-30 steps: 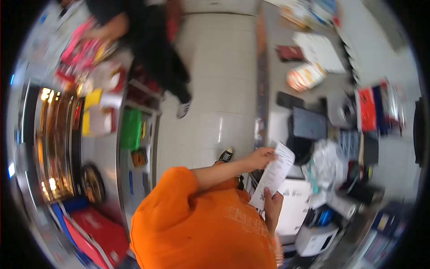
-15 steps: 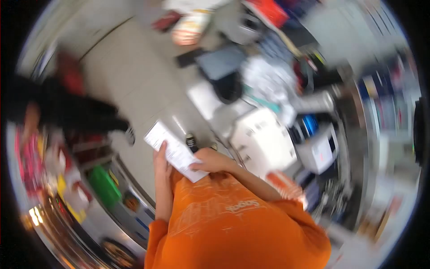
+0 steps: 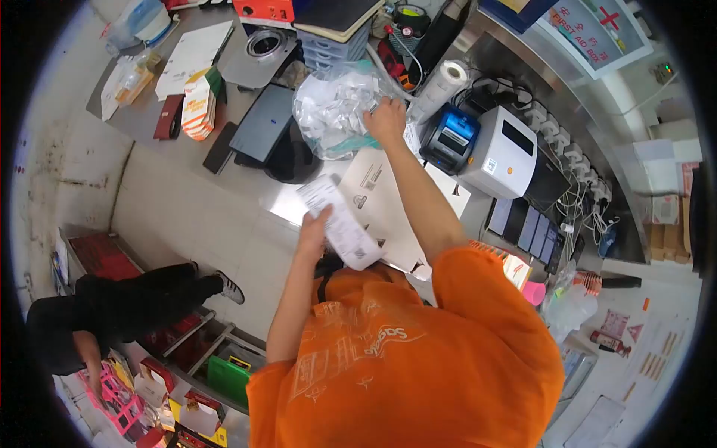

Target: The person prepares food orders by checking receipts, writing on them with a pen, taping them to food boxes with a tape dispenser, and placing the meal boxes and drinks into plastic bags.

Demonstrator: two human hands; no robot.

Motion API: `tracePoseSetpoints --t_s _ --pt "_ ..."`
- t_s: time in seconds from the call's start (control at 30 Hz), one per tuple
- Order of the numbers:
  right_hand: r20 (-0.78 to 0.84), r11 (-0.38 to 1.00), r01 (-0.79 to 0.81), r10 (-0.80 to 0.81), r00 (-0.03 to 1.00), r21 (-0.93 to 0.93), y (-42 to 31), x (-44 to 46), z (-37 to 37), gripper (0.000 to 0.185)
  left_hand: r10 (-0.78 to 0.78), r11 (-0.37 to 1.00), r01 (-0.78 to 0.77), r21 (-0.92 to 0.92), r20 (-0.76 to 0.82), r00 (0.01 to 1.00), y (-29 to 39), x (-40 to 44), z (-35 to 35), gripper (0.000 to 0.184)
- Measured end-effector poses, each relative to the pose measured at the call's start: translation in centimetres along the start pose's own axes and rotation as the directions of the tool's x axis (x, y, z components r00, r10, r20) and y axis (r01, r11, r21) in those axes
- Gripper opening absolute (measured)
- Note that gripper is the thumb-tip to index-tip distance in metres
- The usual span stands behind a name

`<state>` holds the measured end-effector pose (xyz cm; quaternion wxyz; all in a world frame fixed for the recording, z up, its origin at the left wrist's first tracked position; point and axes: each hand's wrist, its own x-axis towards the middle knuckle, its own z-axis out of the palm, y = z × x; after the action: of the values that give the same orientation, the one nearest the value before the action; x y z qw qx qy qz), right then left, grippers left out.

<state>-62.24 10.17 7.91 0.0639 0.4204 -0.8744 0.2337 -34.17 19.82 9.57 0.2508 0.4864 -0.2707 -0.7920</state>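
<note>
A long printed paper slip (image 3: 345, 228) hangs from my left hand (image 3: 314, 233), whose thumb and fingers pinch its left edge. My right arm reaches forward over a white board (image 3: 385, 198) with dark printed marks. At the right edge of a clear plastic bag (image 3: 328, 112) filled with crumpled white paper is my right hand (image 3: 387, 121). Its fingers are curled together, and what lies between them is too small to make out. Just right of that hand are a white roll (image 3: 448, 81) and a black-and-blue device (image 3: 450, 138).
A white printer (image 3: 502, 153), cables and phones (image 3: 530, 231) line the counter's right side. Left of the bag lie a dark tablet (image 3: 263, 123) and an orange-and-white packet (image 3: 200, 104). At lower left, a person in black (image 3: 127, 302) reaches toward a pink basket (image 3: 116, 396).
The view has turned toward the counter. My right hand has let go of the paper slip and moved forward to the bag; my left hand keeps hold of the slip.
</note>
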Motion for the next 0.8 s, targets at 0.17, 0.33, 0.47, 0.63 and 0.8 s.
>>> tracePoseSetpoints --t_s 0.17,0.33,0.47,0.63,0.8 --pt "0.273 0.994 -0.111 0.111 0.956 -0.015 0.8 1.9 0.2 0.032 0.133 0.962 -0.167 0.218 0.163 0.978 -4.5 3.9 2.7 0.027" --pt "-0.069 0.912 0.091 -0.069 0.995 0.401 0.0 -1.3 -6.7 0.014 0.142 0.892 -0.111 0.438 -0.040 0.989 0.6 -0.1 3.5 0.044" --pt "0.390 0.826 -0.014 -0.251 0.886 0.564 -0.4 -4.6 -16.4 0.015 0.481 0.675 -0.525 0.519 0.229 0.846 5.5 -0.7 4.8 0.054" --pt "0.473 0.594 0.038 -0.675 0.566 0.803 -0.8 -8.2 -25.0 0.019 0.175 0.618 -0.620 0.483 0.684 0.708 11.1 -2.8 8.3 0.070" --pt "0.348 0.671 0.015 -0.404 0.846 0.742 1.9 -9.2 -26.1 0.017 0.005 0.680 -0.531 0.505 0.722 0.692 8.4 -5.6 9.5 0.072"
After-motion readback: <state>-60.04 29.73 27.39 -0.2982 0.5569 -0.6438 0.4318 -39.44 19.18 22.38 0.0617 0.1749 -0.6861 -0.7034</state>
